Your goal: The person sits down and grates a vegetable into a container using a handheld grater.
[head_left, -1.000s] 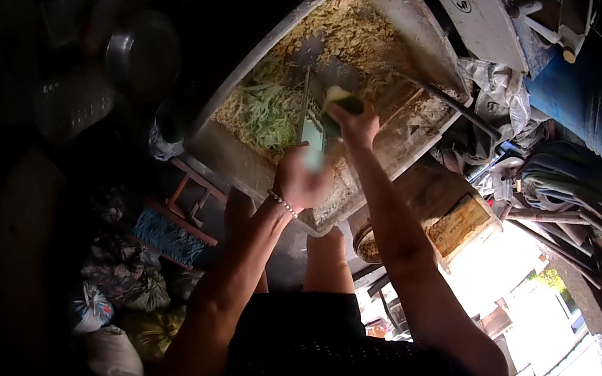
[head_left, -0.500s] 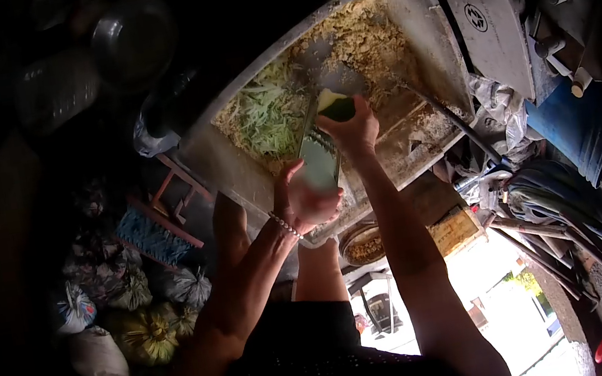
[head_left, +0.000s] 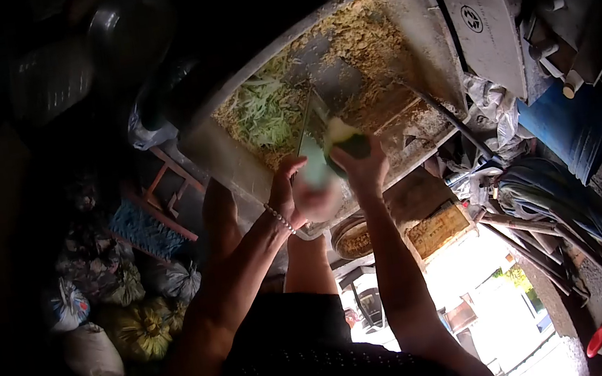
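Observation:
My left hand (head_left: 303, 194), with a beaded bracelet at the wrist, is wrapped round the pale green handle end of a grater (head_left: 318, 156); part of it is blurred. The grater slants up into a large worn tub (head_left: 211, 148). In my right hand (head_left: 365, 166) is a piece of green-skinned vegetable (head_left: 348, 140) with a pale cut face, held beside the grater's right edge. Pale green shreds (head_left: 265, 112) lie in a heap in the tub's left part. Yellowish crumbly matter (head_left: 363, 31) covers much of the far and right part.
A dark stick (head_left: 450, 117) leans over the tub's right rim. Cardboard (head_left: 473, 14), a blue sheet-like object (head_left: 570, 124) and coiled hoses (head_left: 551, 193) are at the right. A small blue-seated stool (head_left: 150, 228) and tied bags (head_left: 139, 329) stand at the lower left.
My right hand has drawn the vegetable piece down along the grater, toward my body. My left hand still holds the grater. The whole view has shifted slightly.

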The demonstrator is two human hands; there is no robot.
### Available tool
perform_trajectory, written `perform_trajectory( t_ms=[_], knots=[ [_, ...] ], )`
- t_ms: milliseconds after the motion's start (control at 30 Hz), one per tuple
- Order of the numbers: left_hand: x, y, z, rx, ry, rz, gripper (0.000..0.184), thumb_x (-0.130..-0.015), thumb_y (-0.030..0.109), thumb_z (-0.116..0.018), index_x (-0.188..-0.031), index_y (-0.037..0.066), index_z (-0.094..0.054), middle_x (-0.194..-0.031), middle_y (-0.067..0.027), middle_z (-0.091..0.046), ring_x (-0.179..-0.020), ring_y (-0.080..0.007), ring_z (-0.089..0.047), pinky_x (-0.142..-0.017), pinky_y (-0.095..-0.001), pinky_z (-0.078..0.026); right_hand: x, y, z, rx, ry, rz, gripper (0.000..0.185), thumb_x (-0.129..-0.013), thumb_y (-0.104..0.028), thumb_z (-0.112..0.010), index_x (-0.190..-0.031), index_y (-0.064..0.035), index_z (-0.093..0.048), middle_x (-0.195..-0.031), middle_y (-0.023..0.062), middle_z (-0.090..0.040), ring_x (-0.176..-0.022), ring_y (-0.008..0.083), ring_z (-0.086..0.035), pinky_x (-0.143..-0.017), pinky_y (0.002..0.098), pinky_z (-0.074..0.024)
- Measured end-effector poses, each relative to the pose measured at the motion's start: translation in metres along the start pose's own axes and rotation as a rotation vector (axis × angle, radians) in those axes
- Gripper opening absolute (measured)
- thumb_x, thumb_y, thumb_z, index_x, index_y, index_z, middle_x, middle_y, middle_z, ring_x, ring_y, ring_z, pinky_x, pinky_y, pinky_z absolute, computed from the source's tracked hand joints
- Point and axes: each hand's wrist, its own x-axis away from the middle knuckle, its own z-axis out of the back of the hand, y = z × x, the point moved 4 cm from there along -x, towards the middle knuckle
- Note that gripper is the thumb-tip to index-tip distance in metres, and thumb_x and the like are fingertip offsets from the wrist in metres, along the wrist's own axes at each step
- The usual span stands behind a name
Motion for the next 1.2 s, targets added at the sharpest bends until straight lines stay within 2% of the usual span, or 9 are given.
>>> perform_trajectory(
  t_ms=[100,200,367,567,700,833,1067,1167,1200],
  knots=[
    [0.027,0.024,0.015,-0.852,0.211,-0.015,0.051,-0.086,0.044,-0.056,-0.122,0.009,-0.054,-0.102,-0.0134,-0.061,-0.092,-0.0242,-0.062,-0.071,-0.0379,-0.052,0.047,0.020,0.031,-0.391,0.050,-0.148,0.052,-0.064,-0.019,-0.079,-0.106,0.0035,-0.061,-0.093,0.0083,-0.065,-0.083,0.0182,-0.059,-0.077,0.0314,-0.0494],
    [0.062,0.067,0.010,-1.842,0.202,-0.581,0.069,-0.068,0.036,-0.068,-0.128,0.007,-0.051,-0.104,-0.0130,-0.058,-0.101,-0.0274,-0.057,-0.078,-0.0399,-0.047,0.080,0.044,0.060,-0.289,0.345,-0.064,0.059,-0.063,-0.017,-0.077,-0.114,0.0060,-0.059,-0.097,0.0103,-0.065,-0.087,0.0195,-0.059,-0.081,0.0315,-0.0486],
    [0.105,0.123,-0.073,-2.522,0.105,-0.825,0.083,-0.059,0.030,-0.074,-0.134,0.005,-0.048,-0.112,-0.0199,-0.056,-0.106,-0.0369,-0.053,-0.092,-0.0408,-0.042,0.078,0.064,0.063,-0.461,0.298,-0.122,0.068,-0.061,-0.024,-0.082,-0.117,0.0056,-0.056,-0.099,0.0147,-0.066,-0.088,0.0207,-0.063,-0.079,0.0318,-0.0510],
    [0.054,0.165,-0.109,-2.054,-0.459,-0.468,0.077,-0.067,0.024,-0.074,-0.134,-0.002,-0.047,-0.122,-0.0109,-0.058,-0.112,-0.0183,-0.053,-0.097,-0.0320,-0.041,0.048,0.074,0.039,-0.405,0.292,0.024,0.074,-0.053,-0.039,-0.082,-0.112,0.0016,-0.060,-0.097,0.0157,-0.068,-0.089,0.0262,-0.067,-0.081,0.0351,-0.0516],
    [0.008,0.197,-0.072,-2.007,-0.375,-0.514,0.058,-0.070,0.029,-0.069,-0.118,0.000,-0.058,-0.104,-0.0053,-0.062,-0.090,-0.0111,-0.057,-0.078,-0.0251,-0.045,0.055,0.101,0.025,-0.253,0.288,-0.034,0.084,-0.054,-0.038,-0.083,-0.120,0.0068,-0.056,-0.108,0.0204,-0.065,-0.098,0.0264,-0.064,-0.089,0.0327,-0.0501],
    [0.030,0.198,-0.076,-1.940,-0.520,-0.678,0.051,-0.072,0.026,-0.062,-0.115,-0.002,-0.058,-0.106,-0.0088,-0.062,-0.094,-0.0162,-0.057,-0.084,-0.0296,-0.044,0.088,0.101,0.033,-0.633,0.392,-0.169,0.088,-0.054,-0.037,-0.083,-0.121,0.0112,-0.053,-0.106,0.0224,-0.065,-0.099,0.0268,-0.064,-0.090,0.0328,-0.0493],
    [0.070,0.115,-0.029,-2.242,-0.596,-0.703,0.064,-0.061,0.024,-0.065,-0.117,-0.005,-0.056,-0.107,-0.0111,-0.060,-0.096,-0.0222,-0.058,-0.089,-0.0342,-0.044,0.243,0.148,-0.007,-0.658,0.567,-0.342,0.082,-0.056,-0.038,-0.082,-0.118,0.0080,-0.056,-0.100,0.0221,-0.066,-0.094,0.0274,-0.065,-0.085,0.0345,-0.0503],
    [0.085,0.056,-0.007,-2.351,-0.885,-0.791,0.074,-0.059,0.027,-0.066,-0.123,-0.006,-0.053,-0.109,-0.0170,-0.060,-0.099,-0.0297,-0.059,-0.092,-0.0381,-0.044,0.322,0.180,-0.042,-0.679,0.672,-0.401,0.077,-0.057,-0.037,-0.082,-0.114,0.0063,-0.057,-0.097,0.0190,-0.065,-0.091,0.0253,-0.065,-0.083,0.0342,-0.0503],
    [0.091,0.043,-0.002,-2.452,-0.937,-0.842,0.076,-0.059,0.029,-0.066,-0.124,-0.006,-0.052,-0.117,-0.0219,-0.058,-0.103,-0.0361,-0.058,-0.094,-0.0417,-0.043,0.345,0.187,-0.052,-0.728,0.764,-0.405,0.070,-0.054,-0.040,-0.080,-0.106,0.0020,-0.060,-0.092,0.0208,-0.066,-0.087,0.0354,-0.065,-0.080,0.0406,-0.0511]
  ],
)
